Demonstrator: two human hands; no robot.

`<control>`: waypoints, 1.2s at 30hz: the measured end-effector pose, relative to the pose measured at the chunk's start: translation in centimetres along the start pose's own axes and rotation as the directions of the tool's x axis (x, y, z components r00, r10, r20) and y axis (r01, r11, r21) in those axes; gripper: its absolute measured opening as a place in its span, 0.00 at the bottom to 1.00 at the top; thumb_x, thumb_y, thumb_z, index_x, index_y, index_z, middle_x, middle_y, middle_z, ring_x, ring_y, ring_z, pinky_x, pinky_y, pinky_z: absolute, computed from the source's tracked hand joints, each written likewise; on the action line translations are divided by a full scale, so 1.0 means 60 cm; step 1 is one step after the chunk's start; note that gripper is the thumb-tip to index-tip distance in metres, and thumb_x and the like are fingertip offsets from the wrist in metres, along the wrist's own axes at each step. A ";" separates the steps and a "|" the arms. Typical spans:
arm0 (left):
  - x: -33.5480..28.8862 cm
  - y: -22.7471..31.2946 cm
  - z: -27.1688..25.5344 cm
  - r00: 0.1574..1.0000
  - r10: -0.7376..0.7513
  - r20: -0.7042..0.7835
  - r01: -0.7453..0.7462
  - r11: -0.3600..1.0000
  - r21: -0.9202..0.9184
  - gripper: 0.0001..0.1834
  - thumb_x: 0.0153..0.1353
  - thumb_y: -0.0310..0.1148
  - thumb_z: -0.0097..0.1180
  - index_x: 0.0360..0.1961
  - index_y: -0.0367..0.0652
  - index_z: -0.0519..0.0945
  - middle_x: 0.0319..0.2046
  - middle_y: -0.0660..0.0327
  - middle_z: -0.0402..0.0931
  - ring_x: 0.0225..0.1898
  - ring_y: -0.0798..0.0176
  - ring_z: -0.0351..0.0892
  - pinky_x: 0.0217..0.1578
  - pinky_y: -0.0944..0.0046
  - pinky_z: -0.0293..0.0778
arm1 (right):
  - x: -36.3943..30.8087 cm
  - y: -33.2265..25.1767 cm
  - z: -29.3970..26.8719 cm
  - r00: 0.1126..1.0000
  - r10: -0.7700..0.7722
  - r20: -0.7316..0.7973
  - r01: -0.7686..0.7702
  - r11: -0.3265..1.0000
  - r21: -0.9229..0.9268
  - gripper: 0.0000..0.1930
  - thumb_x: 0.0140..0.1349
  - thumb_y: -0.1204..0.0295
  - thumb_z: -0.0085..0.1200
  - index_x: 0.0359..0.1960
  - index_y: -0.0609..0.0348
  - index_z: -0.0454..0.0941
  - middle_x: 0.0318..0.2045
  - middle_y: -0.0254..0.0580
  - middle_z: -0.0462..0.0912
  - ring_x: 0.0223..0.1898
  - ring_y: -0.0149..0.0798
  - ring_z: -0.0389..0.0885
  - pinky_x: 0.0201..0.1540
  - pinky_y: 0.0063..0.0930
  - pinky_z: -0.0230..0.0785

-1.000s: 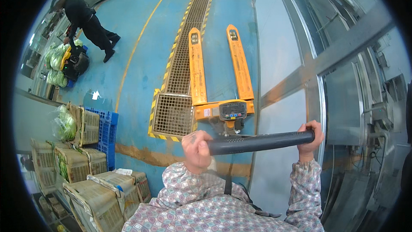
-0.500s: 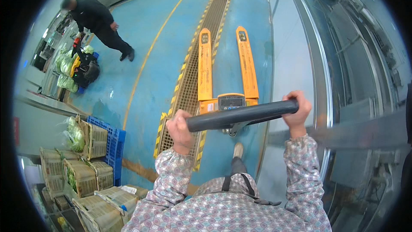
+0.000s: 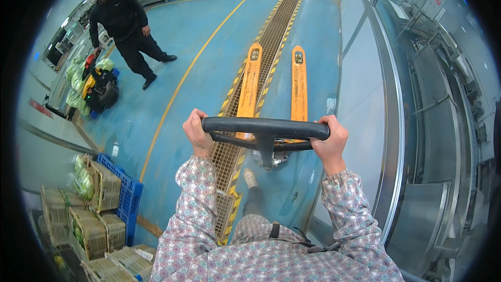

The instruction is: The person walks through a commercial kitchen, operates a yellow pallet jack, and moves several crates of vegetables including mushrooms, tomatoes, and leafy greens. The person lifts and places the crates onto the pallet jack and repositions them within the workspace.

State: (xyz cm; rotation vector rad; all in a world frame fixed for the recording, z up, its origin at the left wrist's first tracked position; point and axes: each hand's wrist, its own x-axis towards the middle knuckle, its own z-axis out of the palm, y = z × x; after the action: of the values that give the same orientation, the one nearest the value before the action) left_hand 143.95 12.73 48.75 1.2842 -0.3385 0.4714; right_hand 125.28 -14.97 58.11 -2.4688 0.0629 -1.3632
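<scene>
Both my hands grip the black handle point(image 3: 263, 125) of a pallet truck. My left hand point(image 3: 198, 133) is wrapped round its left end, my right hand point(image 3: 331, 138) round its right end. The handle sits nearly level across the view and hides the middle of the truck. Beyond it, two orange forks point(image 3: 299, 84) point away from me with no load on them. The left fork lies partly over a floor grating; the right one is over blue floor. My sleeves are patterned, and one light shoe point(image 3: 250, 177) shows below the handle.
A drain grating point(image 3: 284, 13) with yellow-black edges runs ahead. At left, a person in dark clothes point(image 3: 125, 23) stands by a yellow-black powered truck point(image 3: 100, 90) near bagged greens. Vegetable crates point(image 3: 94, 230) and a blue pallet point(image 3: 128, 196) are near left. A glazed wall point(image 3: 360, 89) runs along the right.
The handle has swung from tilted to nearly level, shifting left with my hands. The forks now point straighter ahead. The person at left has turned and stands more upright.
</scene>
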 end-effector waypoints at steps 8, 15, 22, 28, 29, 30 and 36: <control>0.043 0.073 -0.067 0.991 0.125 0.046 -0.128 0.989 0.076 0.26 0.72 0.45 0.40 0.22 0.36 0.72 0.15 0.55 0.65 0.18 0.59 0.68 0.24 0.56 0.61 | 0.027 -0.105 -0.014 0.997 -0.044 -0.057 0.044 0.999 -0.015 0.12 0.50 0.81 0.70 0.29 0.57 0.76 0.23 0.45 0.80 0.23 0.49 0.82 0.29 0.35 0.74; 0.000 0.033 -0.101 0.985 0.135 0.110 -0.148 0.981 0.125 0.22 0.73 0.40 0.43 0.26 0.34 0.75 0.15 0.52 0.68 0.18 0.57 0.68 0.23 0.51 0.62 | -0.044 -0.039 0.027 0.987 0.111 -0.119 -0.115 0.993 -0.031 0.15 0.39 0.82 0.62 0.32 0.60 0.78 0.26 0.47 0.81 0.29 0.52 0.85 0.36 0.36 0.77; -0.092 0.132 -0.280 0.979 0.115 0.167 -0.123 0.992 0.036 0.22 0.73 0.41 0.43 0.27 0.36 0.77 0.16 0.50 0.64 0.19 0.52 0.71 0.25 0.53 0.65 | -0.168 -0.241 -0.028 0.992 0.076 -0.103 -0.088 0.988 -0.127 0.11 0.48 0.84 0.59 0.35 0.61 0.78 0.24 0.42 0.77 0.27 0.40 0.80 0.36 0.34 0.75; -0.070 0.037 -0.190 0.981 0.172 0.085 -0.177 0.983 0.045 0.23 0.74 0.42 0.41 0.28 0.35 0.76 0.19 0.46 0.69 0.21 0.46 0.72 0.27 0.52 0.64 | -0.187 -0.198 -0.050 0.989 0.146 -0.030 -0.149 0.975 -0.165 0.14 0.46 0.84 0.59 0.37 0.59 0.80 0.25 0.47 0.80 0.28 0.48 0.83 0.37 0.37 0.76; -0.068 0.025 -0.153 0.984 0.139 0.113 -0.149 0.984 0.092 0.22 0.74 0.42 0.40 0.29 0.37 0.76 0.20 0.46 0.70 0.21 0.44 0.72 0.26 0.51 0.65 | -0.168 -0.166 -0.059 0.996 0.056 -0.065 -0.067 0.982 -0.176 0.16 0.43 0.83 0.59 0.37 0.59 0.80 0.26 0.47 0.81 0.29 0.49 0.84 0.37 0.38 0.77; -0.053 0.015 -0.123 0.970 0.140 0.197 -0.176 0.967 0.184 0.24 0.75 0.45 0.41 0.28 0.39 0.77 0.19 0.50 0.70 0.21 0.48 0.71 0.26 0.52 0.65 | -0.138 -0.130 -0.057 0.996 0.055 -0.066 -0.068 0.977 -0.202 0.17 0.41 0.83 0.59 0.37 0.59 0.80 0.28 0.48 0.82 0.31 0.51 0.85 0.38 0.39 0.77; -0.031 0.006 -0.006 0.990 0.136 -0.026 -0.135 0.989 0.052 0.24 0.74 0.43 0.42 0.26 0.35 0.75 0.17 0.58 0.65 0.22 0.63 0.67 0.26 0.56 0.61 | -0.022 -0.010 -0.037 0.999 0.041 -0.019 -0.042 0.996 -0.079 0.14 0.43 0.80 0.67 0.32 0.58 0.78 0.25 0.48 0.82 0.27 0.50 0.85 0.33 0.38 0.76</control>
State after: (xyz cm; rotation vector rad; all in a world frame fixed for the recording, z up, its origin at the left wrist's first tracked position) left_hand 142.16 12.85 48.03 1.3064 -0.3930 0.6172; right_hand 122.64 -14.72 58.35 -2.5064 0.1746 -1.3900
